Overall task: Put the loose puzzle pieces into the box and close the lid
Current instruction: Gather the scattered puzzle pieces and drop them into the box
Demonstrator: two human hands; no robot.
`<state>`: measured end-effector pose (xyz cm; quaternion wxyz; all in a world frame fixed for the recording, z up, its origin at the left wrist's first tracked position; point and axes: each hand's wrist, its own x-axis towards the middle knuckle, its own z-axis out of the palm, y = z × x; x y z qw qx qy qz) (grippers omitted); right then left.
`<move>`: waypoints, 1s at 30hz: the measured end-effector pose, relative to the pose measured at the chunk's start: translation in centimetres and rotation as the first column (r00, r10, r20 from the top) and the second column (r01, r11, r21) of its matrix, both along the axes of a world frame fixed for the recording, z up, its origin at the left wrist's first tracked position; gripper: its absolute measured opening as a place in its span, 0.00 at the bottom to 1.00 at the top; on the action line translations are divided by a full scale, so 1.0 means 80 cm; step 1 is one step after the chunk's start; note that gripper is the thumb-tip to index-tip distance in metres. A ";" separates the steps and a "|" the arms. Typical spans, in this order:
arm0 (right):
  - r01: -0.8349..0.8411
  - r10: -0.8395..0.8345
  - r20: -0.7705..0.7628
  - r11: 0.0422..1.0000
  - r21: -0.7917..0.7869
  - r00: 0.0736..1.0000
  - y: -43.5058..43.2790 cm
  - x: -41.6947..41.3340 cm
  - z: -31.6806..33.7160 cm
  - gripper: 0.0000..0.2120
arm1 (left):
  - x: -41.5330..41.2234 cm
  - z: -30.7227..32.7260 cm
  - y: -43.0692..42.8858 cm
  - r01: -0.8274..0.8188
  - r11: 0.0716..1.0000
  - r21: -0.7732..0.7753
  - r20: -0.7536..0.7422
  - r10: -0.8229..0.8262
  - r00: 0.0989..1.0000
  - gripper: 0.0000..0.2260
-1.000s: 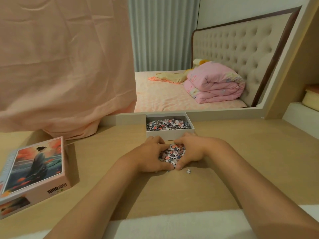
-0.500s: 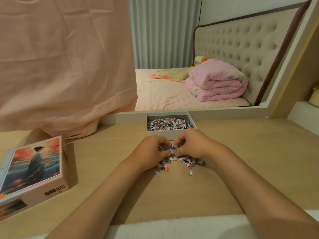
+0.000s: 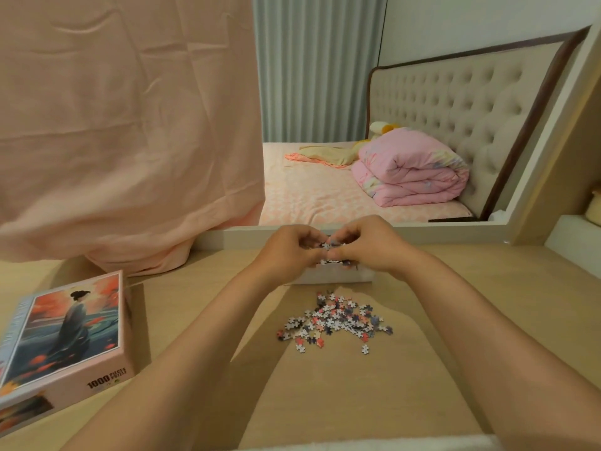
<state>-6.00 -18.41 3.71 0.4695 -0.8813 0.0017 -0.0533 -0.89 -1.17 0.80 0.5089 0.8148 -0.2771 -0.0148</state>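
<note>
Your left hand point(image 3: 287, 252) and right hand point(image 3: 367, 245) pinch a clump of puzzle pieces point(image 3: 326, 245) between curled fingers, above the box point(image 3: 331, 275), which has pieces inside. At its 6 o'clock a loose pile point(image 3: 335, 320) lies on the counter point(image 3: 455, 304); the lid point(image 3: 65, 336) sits at 8 o'clock.

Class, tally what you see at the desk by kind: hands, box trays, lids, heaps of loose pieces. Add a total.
Hands: 2 (left hand, right hand, both pinching pieces)
Box trays: 1
Lids: 1
Heaps of loose pieces: 1
Total: 5
</note>
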 end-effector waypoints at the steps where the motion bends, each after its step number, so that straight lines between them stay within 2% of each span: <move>1: 0.014 -0.013 0.023 1.000 -0.023 1.000 -0.001 0.009 0.006 0.07 | 0.011 0.006 -0.003 -0.014 1.000 0.016 0.028 0.014 1.000 0.08; 5: 0.099 -0.091 0.076 0.989 -0.110 0.993 -0.007 0.048 0.003 0.06 | 0.052 0.008 -0.009 -0.075 0.972 0.223 0.159 0.040 0.987 0.06; 8: 0.134 -0.118 0.088 0.971 -0.200 0.989 -0.010 0.061 -0.014 0.13 | 0.068 -0.012 -0.001 -0.107 0.931 0.348 0.190 0.042 0.981 0.11; 11: 0.157 -0.125 0.137 0.954 -0.255 0.983 -0.018 0.063 -0.028 0.09 | 0.074 -0.032 0.010 -0.161 0.916 0.366 0.286 0.054 0.957 0.12; 14: 0.154 -0.116 0.161 0.956 -0.250 0.980 -0.023 0.064 -0.032 0.03 | 0.073 -0.040 0.011 -0.177 0.938 0.297 0.315 0.078 0.946 0.05; 16: 0.134 -0.102 0.163 0.971 -0.197 0.981 -0.025 0.067 -0.036 0.07 | 0.069 -0.042 0.008 -0.200 0.943 0.267 0.378 0.088 0.921 0.08; 18: 0.088 -0.058 0.145 0.974 -0.209 0.988 -0.025 0.068 -0.039 0.11 | 0.062 -0.045 0.005 -0.200 0.929 0.312 0.469 0.032 0.883 0.12; 21: -0.074 0.076 -0.013 0.902 -0.425 0.997 -0.019 0.061 -0.046 0.16 | 0.053 -0.053 0.001 -0.116 0.845 0.521 0.420 -0.136 0.897 0.20; 24: -0.146 0.082 -0.129 0.759 -0.635 0.988 -0.012 0.052 -0.053 0.21 | 0.050 -0.059 0.001 -0.139 0.770 0.622 0.400 -0.160 0.902 0.23; 26: -0.135 0.069 -0.128 0.760 -0.635 0.989 -0.012 0.047 -0.052 0.22 | 0.047 -0.057 0.003 -0.145 0.776 0.614 0.398 -0.147 0.906 0.24; 30: -0.039 0.036 -0.015 0.879 -0.476 0.999 -0.017 0.033 -0.038 0.20 | 0.036 -0.050 0.008 -0.128 0.819 0.560 0.352 -0.096 0.931 0.25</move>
